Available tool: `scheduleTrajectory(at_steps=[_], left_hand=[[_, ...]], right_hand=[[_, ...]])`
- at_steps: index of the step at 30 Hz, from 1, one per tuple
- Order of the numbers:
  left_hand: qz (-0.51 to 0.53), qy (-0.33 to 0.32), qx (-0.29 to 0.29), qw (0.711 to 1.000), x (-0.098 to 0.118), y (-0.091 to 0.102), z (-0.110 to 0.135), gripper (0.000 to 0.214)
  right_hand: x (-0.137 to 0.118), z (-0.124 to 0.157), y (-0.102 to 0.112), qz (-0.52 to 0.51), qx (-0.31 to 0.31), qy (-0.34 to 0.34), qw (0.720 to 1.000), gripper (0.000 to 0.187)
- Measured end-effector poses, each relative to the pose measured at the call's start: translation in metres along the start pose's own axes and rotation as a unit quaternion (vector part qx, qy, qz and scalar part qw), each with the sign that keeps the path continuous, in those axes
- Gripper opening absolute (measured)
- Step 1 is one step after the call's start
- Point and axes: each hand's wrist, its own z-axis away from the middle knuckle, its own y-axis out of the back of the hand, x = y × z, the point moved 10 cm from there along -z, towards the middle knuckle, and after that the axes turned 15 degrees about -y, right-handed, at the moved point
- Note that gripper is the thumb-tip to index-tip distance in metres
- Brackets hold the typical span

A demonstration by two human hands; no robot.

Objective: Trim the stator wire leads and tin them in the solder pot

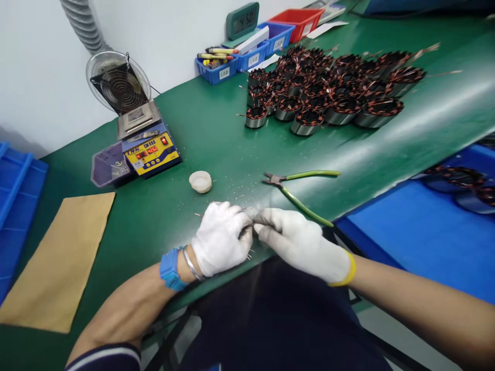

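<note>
My left hand (222, 239), in a white glove, is closed low over the near edge of the green bench. Its fingers wrap a piece they almost wholly hide; thin wire ends (250, 254) poke out beneath. My right hand (299, 239), gloved in white with a yellow cuff, pinches at the same spot. Its dirty fingertips meet the left fingers, and what lies between them is too small and blurred to name. Beyond the right hand lie green-handled cutting pliers (275, 180), jaws apart. A small white cup (200, 181) stands past the left hand.
Many copper-wound stators (305, 122) crowd the back right. A solder pot (150, 154) with a display stands back left beside a purple tray (106, 167). Brown cardboard (58, 263) lies left. Blue bins (216, 74) line the wall. A blue crate (417, 232) holds more stators at right.
</note>
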Motion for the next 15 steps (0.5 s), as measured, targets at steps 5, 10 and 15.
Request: scheduleTrajectory(at_steps=[5, 10, 15], left_hand=[[0.004, 0.005, -0.025, 1.0, -0.001, -0.003, -0.002, 0.015], [0.003, 0.002, -0.029, 1.0, 0.0, -0.003, -0.003, 0.017], [-0.002, -0.003, -0.015, 1.0, 0.001, -0.001, -0.003, 0.016]], right_hand=[[0.01, -0.002, 0.006, -0.005, -0.01, -0.038, 0.999, 0.02], [-0.019, 0.02, 0.014, 0.192, 0.106, 0.209, 0.953, 0.025], [0.015, -0.006, -0.005, -0.066, -0.076, -0.072, 0.992, 0.022]])
